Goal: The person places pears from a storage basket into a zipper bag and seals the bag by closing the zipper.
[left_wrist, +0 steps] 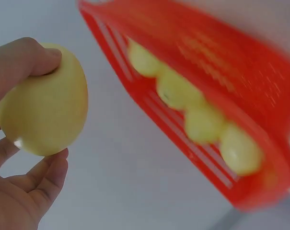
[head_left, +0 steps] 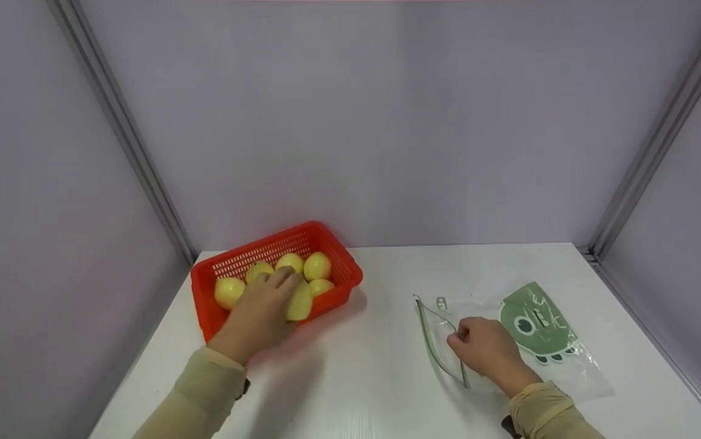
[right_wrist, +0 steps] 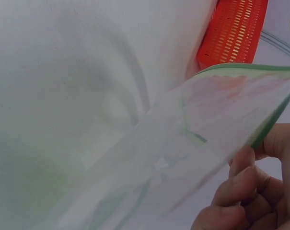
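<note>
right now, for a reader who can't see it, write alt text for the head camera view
A person's left hand holds a round yellow fruit near a red plastic mesh basket of similar yellow fruits. The right hand pinches a clear, green-printed plastic bag at its open end, on a white table.

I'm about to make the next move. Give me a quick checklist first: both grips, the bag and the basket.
1. Left hand grips the yellow fruit: ok.
2. Yellow fruit apart from the red basket: ok, the left wrist view shows a gap.
3. Right hand holds the clear bag at its edge: ok.
4. Bag mouth parted: ok; whether wide enough for the fruit, cannot tell.
5. Yellow fruit at the bag mouth: not ok, it is over by the basket.
6. Full count of other fruits in the basket: cannot tell; five show, the left hand blocks part.
</note>
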Available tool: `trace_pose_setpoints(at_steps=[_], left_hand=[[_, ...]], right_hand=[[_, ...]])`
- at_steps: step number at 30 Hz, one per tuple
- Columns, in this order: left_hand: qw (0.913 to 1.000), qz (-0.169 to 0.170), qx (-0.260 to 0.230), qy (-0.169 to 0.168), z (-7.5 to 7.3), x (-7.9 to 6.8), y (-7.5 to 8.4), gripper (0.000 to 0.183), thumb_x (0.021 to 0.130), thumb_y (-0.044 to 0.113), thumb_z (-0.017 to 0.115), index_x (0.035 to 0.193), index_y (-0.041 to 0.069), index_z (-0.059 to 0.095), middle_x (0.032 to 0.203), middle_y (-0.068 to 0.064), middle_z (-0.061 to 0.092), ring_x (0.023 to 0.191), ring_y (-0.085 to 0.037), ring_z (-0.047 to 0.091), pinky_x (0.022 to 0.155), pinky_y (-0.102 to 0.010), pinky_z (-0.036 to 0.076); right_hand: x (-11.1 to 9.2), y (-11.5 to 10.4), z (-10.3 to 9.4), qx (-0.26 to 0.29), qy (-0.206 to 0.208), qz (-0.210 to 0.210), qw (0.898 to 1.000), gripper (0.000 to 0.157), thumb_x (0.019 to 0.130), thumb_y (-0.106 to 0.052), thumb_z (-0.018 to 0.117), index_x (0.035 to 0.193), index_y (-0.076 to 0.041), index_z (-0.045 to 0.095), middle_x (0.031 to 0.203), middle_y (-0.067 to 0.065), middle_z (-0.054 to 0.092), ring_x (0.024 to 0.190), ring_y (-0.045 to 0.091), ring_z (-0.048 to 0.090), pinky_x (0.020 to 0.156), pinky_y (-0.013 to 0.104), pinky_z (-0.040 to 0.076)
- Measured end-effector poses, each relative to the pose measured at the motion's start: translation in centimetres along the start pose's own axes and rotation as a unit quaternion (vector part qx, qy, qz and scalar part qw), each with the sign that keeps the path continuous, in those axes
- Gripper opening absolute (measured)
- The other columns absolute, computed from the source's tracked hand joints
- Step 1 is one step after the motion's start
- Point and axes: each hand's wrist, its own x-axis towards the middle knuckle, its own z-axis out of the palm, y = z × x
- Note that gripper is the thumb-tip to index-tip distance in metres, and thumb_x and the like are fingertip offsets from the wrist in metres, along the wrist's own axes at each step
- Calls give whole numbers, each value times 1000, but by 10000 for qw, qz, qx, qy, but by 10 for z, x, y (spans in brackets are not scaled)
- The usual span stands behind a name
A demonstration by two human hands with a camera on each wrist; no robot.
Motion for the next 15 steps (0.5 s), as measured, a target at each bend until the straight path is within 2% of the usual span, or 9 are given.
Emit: trace_pose_setpoints(at_steps=[4, 7, 11, 15], left_hand=[[9965, 500, -614, 259, 22, -2, 42, 79, 61, 26, 90, 130, 21, 51, 130, 3, 52, 110, -26, 52, 91, -43, 51], [9898, 548, -1294, 248, 44, 2, 70, 74, 62, 26, 87, 126, 20, 51, 123, 5, 52, 103, -19, 52, 87, -37, 50], [9762, 131, -2164, 43, 73, 8, 108, 68, 65, 29, 85, 123, 20, 52, 115, 7, 53, 96, -12, 52, 83, -32, 51], [9598, -349, -2777, -207, 97, 16, 143, 64, 67, 34, 84, 121, 21, 53, 112, 9, 53, 93, -9, 53, 83, -30, 51]], right_hand=[[-1, 0, -2, -10, 7, -38, 10000, 22, 84, -29, 62, 65, -19, 56, 57, -6, 51, 52, 13, 47, 49, 29, 35], [0, 0, -7, -45, 15, -48, 10000, 22, 85, -29, 61, 66, -18, 57, 56, -6, 51, 52, 13, 47, 49, 29, 36], [1, -1, -12, -77, -22, -19, 10000, 22, 85, -30, 61, 67, -18, 58, 57, -5, 52, 53, 13, 48, 48, 29, 36], [0, -1, -12, -112, -3, 19, 9999, 22, 84, -30, 61, 66, -18, 57, 57, -5, 52, 52, 14, 48, 47, 29, 36]])
